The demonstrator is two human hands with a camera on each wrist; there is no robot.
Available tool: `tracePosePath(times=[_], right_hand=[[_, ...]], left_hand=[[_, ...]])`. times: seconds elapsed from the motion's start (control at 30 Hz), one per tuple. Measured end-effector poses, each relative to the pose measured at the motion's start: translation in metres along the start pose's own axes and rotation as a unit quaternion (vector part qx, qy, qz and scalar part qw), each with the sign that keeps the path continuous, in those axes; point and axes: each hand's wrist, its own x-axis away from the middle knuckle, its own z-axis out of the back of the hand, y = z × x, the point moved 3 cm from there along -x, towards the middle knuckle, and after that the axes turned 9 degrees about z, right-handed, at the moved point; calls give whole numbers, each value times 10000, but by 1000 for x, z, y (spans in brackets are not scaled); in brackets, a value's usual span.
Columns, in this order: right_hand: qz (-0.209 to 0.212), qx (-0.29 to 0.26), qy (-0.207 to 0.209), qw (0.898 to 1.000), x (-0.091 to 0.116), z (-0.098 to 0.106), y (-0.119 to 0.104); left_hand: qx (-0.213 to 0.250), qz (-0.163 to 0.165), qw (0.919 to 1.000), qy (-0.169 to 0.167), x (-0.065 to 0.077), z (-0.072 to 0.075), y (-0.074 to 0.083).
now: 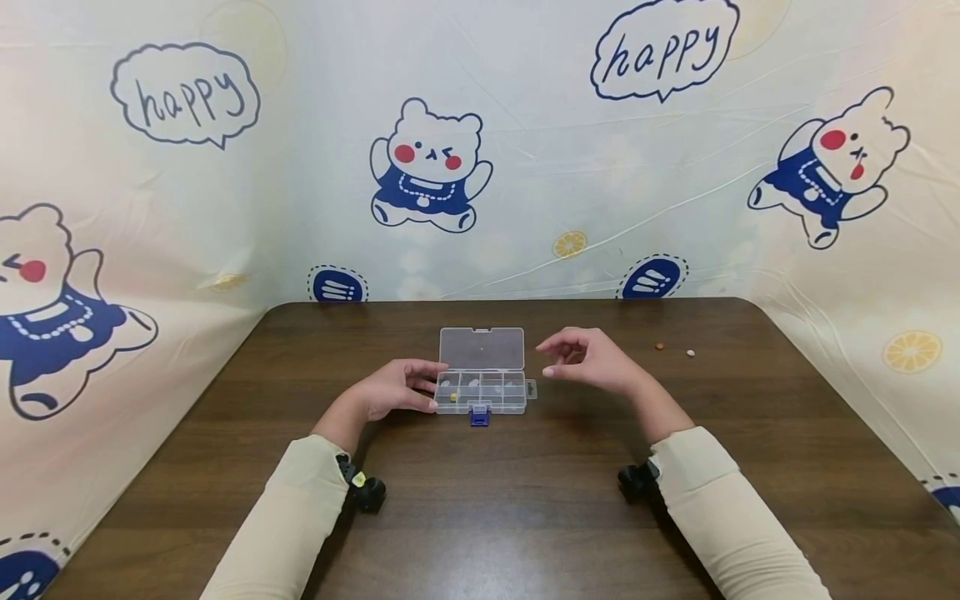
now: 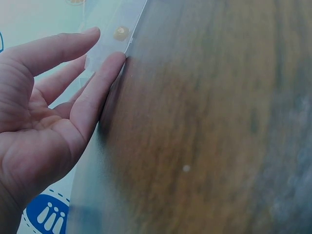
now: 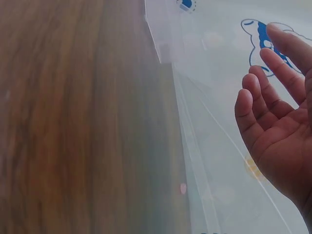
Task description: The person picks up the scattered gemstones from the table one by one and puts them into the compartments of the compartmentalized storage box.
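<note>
A clear plastic compartment box (image 1: 491, 410) lies on the table with its lid (image 1: 482, 348) folded back and its blue latch (image 1: 479, 418) toward me. One small yellow piece (image 1: 453, 397) sits in a left compartment; whitish shapes in other compartments are too faint to tell. My left hand (image 1: 393, 389) holds the box's left end, thumb at the front corner and fingers toward the hinge. To the right of the box hovers my right hand (image 1: 592, 362), fingers loosely bent, apart from the box. In the right wrist view that hand (image 3: 280, 122) holds nothing.
On the brown table (image 1: 480, 500), a small orange-brown piece (image 1: 660, 346) and a small whitish piece (image 1: 691, 352) lie right of my right hand. A hanging tab (image 1: 532, 389) juts from the box's right end. Printed cloth (image 1: 517, 250) stands behind the table.
</note>
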Motion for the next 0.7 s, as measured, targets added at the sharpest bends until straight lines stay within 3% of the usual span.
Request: tracePosePath(times=[0.7], right_hand=[[-244, 37, 152, 9996, 16, 22, 11]], left_hand=[[-27, 40, 10000, 85, 1, -1, 1]])
